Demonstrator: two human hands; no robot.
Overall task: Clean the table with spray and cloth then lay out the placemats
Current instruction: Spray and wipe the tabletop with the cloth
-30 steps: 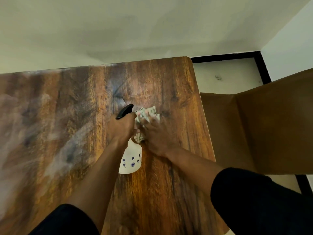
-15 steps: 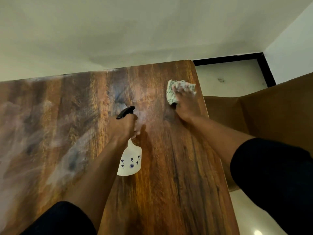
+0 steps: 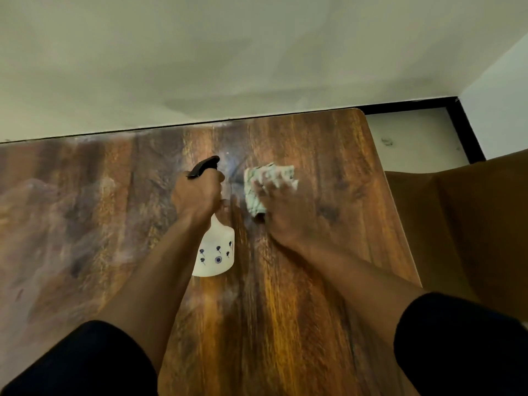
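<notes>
Left hand [image 3: 197, 192] grips the white black-triggered plastic spray bottle [image 3: 215, 252] — right hand [image 3: 281, 212] presses a crumpled pale patterned cloth [image 3: 258, 184] onto the brown wooden bench [image 3: 328, 281].

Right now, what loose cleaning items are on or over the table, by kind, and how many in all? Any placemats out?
Spray bottle: 1, white with a black trigger head, held in the left hand.
Cloth: 1, pale and patterned, pressed to the table under the right hand.
Placemats: 0 in view.
Total: 2 items.
</notes>
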